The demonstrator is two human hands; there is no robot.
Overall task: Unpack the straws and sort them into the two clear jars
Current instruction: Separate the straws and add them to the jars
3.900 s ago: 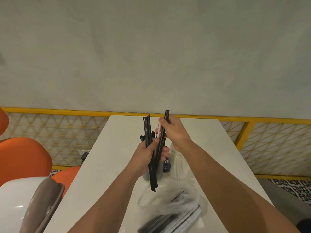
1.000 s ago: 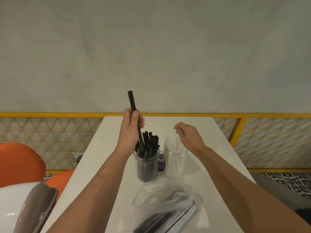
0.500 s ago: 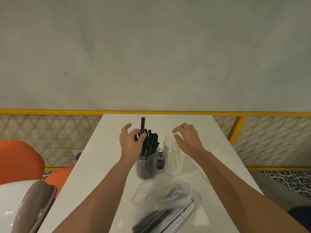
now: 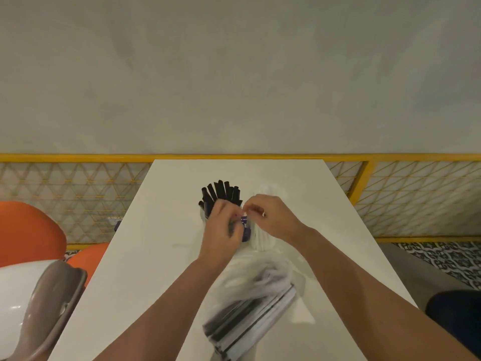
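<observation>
Grey wall and yellow railing back the white tabletop (image 4: 156, 256). Black straws (image 4: 221, 194) stand upright mid-tabletop. In front of them the left hand (image 4: 221, 230) curls, its grip unclear. Just right of them the right hand (image 4: 273, 220) pinches above the white jar (image 4: 260, 241); what it holds, I cannot tell. Nearer than them lies the bag (image 4: 255, 303).

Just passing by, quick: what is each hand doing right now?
Left hand: fingers curled, blurred; grip cannot be told.
Right hand: fingertips pinched together; holding anything cannot be told.
</observation>
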